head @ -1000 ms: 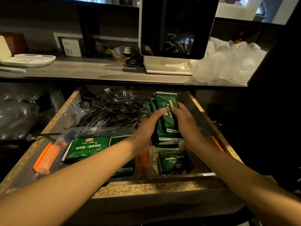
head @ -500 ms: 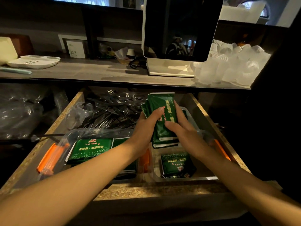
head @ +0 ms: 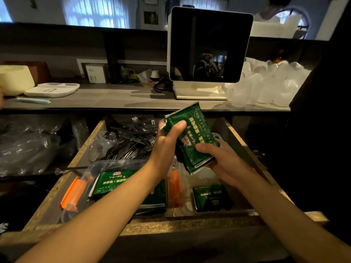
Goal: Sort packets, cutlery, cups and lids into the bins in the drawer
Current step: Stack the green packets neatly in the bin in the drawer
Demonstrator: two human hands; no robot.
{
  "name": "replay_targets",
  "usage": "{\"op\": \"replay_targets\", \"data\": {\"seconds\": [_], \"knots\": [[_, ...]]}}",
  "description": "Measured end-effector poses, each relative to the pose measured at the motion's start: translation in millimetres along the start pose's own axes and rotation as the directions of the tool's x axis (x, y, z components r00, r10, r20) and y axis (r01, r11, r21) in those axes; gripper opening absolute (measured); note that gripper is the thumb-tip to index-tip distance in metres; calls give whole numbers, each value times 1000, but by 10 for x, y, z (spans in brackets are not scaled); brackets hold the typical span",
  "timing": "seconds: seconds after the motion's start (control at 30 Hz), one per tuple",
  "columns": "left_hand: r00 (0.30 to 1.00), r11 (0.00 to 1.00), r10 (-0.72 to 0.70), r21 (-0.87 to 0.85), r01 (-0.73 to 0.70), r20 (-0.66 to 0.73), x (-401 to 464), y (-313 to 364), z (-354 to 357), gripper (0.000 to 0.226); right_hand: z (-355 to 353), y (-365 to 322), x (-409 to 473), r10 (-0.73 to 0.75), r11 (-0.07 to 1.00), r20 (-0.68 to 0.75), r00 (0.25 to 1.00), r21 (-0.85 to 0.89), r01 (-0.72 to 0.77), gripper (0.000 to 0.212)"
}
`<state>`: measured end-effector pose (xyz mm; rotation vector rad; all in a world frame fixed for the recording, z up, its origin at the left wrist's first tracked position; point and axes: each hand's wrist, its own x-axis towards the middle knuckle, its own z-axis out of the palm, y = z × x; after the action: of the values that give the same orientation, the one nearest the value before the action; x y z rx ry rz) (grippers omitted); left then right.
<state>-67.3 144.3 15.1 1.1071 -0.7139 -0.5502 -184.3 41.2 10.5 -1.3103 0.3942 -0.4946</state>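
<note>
Packets (head: 191, 137) gripped in both my left hand (head: 167, 143) and right hand (head: 222, 160) over the drawer (head: 57, 190); bins (head: 209, 179) below hold more

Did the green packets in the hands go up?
Yes. The packets rose out of the drawer; their top edge now overlaps the counter edge, where before it sat lower, inside the drawer. Both hands, left hand and right hand, hold them.
</note>
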Motion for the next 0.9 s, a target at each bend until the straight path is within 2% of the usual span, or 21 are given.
{"op": "replay_targets", "data": {"seconds": [0.1,0.2,0.3,0.37,0.43,0.53,0.6,0.7,0.73,0.8,0.9], "knots": [[999,992,-50,115,49,5,85,200,-150,71,-53,-81,-45,13,994,-10,1000,-108,-14,54],[953,952,-254,215,216,167,100,350,-364,66,-125,-245,-120,44,969,60,997,-245,-28,52],[902,915,-345,306,262,260,-11,456,-508,56,-116,-363,-154,67,939,133,989,-343,-18,50],[907,921,-349,266,285,237,-81,530,-581,51,-21,-361,-120,37,954,93,995,-299,-8,58],[912,929,-355,187,319,207,-161,585,-665,47,120,-311,-64,-30,986,18,999,-166,33,58],[913,932,-361,74,354,191,-303,574,-788,51,383,-200,11,-81,996,-114,990,30,85,49],[919,933,-351,-20,360,180,-400,575,-843,48,575,-125,37,-105,993,-165,981,40,113,41],[928,913,-350,-173,368,127,-506,593,-925,39,852,-37,37,-50,994,-123,991,93,62,20],[931,910,-349,-198,364,109,-539,590,-957,40,944,-11,27,-19,992,-82,996,122,29,21],[935,918,-351,-174,355,59,-574,552,-1032,48,1091,56,21,7,994,-62,998,108,0,40],[933,934,-357,-39,356,-47,-596,544,-1138,47,1246,175,38,5,1000,-96,995,26,-2,64]]}}
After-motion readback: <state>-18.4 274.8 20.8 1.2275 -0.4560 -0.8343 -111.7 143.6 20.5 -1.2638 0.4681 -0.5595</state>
